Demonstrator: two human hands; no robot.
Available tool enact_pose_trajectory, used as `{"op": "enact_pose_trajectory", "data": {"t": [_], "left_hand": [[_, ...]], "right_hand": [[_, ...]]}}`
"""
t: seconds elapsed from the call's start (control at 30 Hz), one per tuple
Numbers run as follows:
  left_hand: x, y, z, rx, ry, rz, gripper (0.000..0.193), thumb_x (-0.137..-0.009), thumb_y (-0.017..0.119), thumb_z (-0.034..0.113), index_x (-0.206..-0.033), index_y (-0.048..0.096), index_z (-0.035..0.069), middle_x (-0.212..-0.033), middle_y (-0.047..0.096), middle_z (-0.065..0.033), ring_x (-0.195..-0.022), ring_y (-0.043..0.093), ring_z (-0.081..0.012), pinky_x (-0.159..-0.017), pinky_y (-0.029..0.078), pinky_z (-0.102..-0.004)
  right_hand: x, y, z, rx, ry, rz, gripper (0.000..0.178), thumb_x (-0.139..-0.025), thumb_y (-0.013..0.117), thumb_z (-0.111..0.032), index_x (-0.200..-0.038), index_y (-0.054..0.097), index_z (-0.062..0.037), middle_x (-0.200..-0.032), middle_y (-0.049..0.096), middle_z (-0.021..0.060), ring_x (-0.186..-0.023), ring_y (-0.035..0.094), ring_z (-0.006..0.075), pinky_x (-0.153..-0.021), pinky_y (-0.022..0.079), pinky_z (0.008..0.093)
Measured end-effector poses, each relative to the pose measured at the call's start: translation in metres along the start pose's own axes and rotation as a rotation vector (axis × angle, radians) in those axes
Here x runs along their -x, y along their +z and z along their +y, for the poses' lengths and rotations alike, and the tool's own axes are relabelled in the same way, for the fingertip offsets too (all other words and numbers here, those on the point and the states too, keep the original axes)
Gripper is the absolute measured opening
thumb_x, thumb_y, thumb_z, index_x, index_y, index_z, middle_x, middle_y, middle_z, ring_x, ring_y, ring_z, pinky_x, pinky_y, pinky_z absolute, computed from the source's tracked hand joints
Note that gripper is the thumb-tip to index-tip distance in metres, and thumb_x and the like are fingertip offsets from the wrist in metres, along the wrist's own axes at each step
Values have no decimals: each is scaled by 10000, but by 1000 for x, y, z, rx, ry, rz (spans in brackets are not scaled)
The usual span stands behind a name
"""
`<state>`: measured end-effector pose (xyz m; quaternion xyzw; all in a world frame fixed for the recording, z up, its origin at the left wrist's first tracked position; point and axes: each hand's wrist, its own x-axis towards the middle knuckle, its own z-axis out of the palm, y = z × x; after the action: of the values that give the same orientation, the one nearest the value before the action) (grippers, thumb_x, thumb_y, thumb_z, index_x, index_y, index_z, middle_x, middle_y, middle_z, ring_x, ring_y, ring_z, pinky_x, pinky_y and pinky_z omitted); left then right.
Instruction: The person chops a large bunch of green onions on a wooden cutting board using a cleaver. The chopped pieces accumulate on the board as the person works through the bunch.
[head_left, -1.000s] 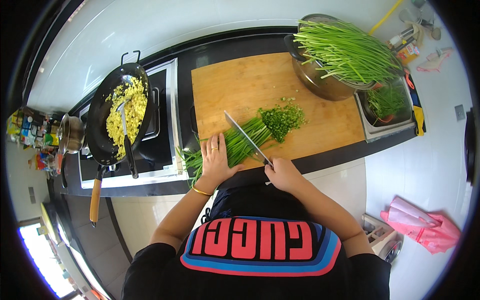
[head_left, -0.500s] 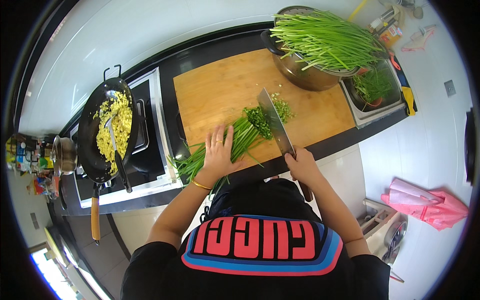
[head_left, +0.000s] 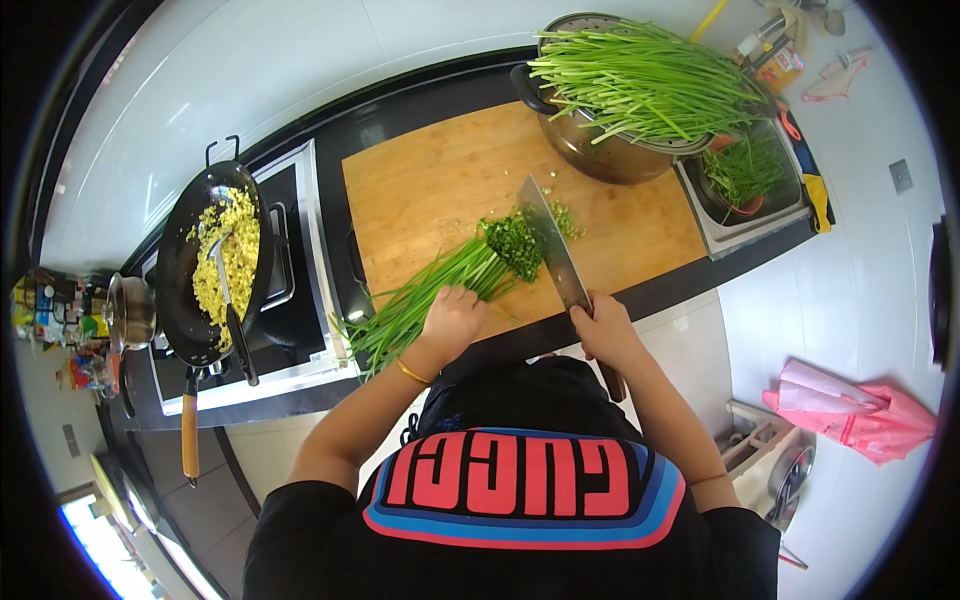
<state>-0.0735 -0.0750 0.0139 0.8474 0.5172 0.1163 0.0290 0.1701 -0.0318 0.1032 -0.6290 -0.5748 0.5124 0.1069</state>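
My right hand (head_left: 603,325) grips the handle of a broad-bladed kitchen knife (head_left: 556,250), its blade pointing away from me over the wooden cutting board (head_left: 420,170). To the blade's left lies a heap of finely chopped garlic chives (head_left: 512,246), and a few bits are on its right side. The uncut bundle of garlic chives (head_left: 425,295) stretches left from the heap, past the board's edge. With fingers curled in, my left hand (head_left: 455,318) closes at the near side of this bundle. What lies under its fingers is partly hidden.
At the back right a steel pot (head_left: 600,150) carries a steamer tray piled with long garlic chives (head_left: 650,80). Beside it is a sink (head_left: 715,215) with greens in it. On the left, a wok (head_left: 185,260) of scrambled egg (head_left: 235,250) with a spatula (head_left: 235,320) sits on the stove.
My left hand, flat with spread fingers on the bundle before, has drawn toward me and right and curled closed. Stray stalks near it are gathered in. The knife has barely moved.
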Motion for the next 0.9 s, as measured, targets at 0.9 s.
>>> {"op": "enact_pose_trajectory", "data": {"t": [0.9], "left_hand": [[-20, 24, -22, 47, -34, 277, 359, -773, 674, 264, -1063, 581, 75, -1159, 512, -116, -1119, 500, -323, -873, 475, -414]], "right_hand": [[-17, 5, 3, 155, -99, -111, 242, -833, 513, -183, -852, 549, 55, -768, 599, 272, -776, 593, 427, -702, 469, 447]]}}
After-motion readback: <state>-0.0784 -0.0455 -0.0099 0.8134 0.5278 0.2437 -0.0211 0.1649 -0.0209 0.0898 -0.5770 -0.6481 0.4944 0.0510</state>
